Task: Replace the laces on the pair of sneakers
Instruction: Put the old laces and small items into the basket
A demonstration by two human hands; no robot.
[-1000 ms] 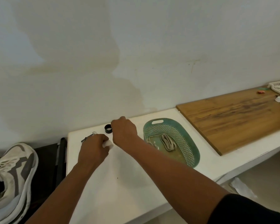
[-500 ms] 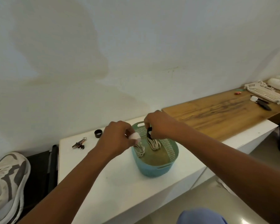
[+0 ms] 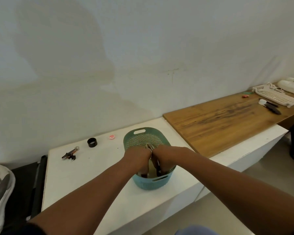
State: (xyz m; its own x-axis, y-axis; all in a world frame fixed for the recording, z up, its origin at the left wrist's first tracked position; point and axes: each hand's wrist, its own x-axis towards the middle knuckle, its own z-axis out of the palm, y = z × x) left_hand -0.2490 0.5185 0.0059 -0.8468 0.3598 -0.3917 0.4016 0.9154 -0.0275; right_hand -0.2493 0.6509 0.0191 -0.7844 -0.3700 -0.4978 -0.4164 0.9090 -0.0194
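A grey sneaker [image 3: 0,185] is seen still off the bench at far left. Inside the teal basket [image 3: 143,134], the left hand [image 3: 137,158] and right hand [image 3: 166,156] are curled down around the laces [image 3: 149,146]; the exact grip is hidden. Lacing has not begun.
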